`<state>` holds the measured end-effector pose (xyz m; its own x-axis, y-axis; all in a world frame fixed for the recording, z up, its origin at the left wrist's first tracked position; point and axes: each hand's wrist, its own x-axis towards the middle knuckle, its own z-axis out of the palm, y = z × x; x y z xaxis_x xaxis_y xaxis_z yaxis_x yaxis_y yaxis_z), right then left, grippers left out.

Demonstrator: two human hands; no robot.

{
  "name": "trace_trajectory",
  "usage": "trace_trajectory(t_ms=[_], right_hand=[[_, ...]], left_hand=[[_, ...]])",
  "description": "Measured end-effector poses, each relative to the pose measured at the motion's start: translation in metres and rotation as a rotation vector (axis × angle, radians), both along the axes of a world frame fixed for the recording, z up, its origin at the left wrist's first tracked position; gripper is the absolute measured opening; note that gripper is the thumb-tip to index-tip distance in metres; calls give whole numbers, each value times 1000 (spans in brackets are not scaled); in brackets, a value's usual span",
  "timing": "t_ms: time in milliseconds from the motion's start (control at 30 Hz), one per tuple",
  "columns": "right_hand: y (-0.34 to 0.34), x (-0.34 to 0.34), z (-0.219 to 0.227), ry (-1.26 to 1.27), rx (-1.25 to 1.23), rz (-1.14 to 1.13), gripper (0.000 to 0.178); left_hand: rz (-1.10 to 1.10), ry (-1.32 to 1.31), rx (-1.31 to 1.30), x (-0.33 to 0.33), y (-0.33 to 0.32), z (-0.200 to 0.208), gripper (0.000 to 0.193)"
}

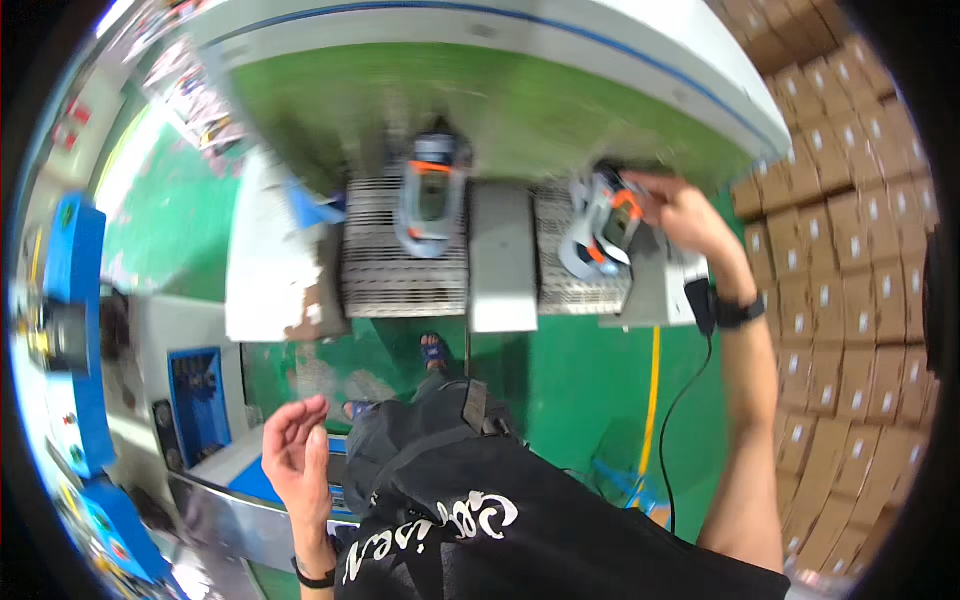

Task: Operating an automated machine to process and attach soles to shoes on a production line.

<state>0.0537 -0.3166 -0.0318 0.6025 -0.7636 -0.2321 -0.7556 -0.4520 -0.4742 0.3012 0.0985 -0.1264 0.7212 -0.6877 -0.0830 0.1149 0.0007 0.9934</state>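
Observation:
My right hand [690, 218] reaches to a grey shoe with orange trim [622, 220] on the right slatted conveyor [585, 298]. Its fingers bend round the shoe's far end; blur softens the contact. Close against that shoe's left side lies another light grey shoe part [580, 245], partly overlapped. On the left slatted conveyor [405, 296] a similar grey and orange shoe [432, 205] points into the machine's opening. My left hand [297, 462] hangs low at the left, empty, fingers loosely curved and thumb apart.
A white machine hood with a green inner face [480, 85] overhangs both conveyors. A grey divider [503, 260] separates them. Stacked cardboard boxes [840, 270] line the right side. A black cable [672, 430] runs down from my right wrist. Blue equipment [75, 330] stands at the left.

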Motion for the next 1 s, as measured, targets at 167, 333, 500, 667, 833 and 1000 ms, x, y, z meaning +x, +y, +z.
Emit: trace_trajectory(t_ms=[167,333,500,667,833,1000], right_hand=[[196,166,-2,-525,-437,131,24],[508,268,-62,-368,2,1654,27],[767,250,-35,32,421,2318,25],[964,129,-76,288,473,2929,42],[1018,-66,-257,-212,100,3544,80],[1080,-103,-305,-231,212,3462,58]], left_hand=[[566,24,13,-2,159,-54,26],[1203,126,245,-103,320,-163,21],[2168,368,903,-299,401,-227,20],[2285,575,1506,-480,407,-253,30],[2244,699,1502,-511,395,-319,39],[2284,594,1558,-504,451,-292,36]])
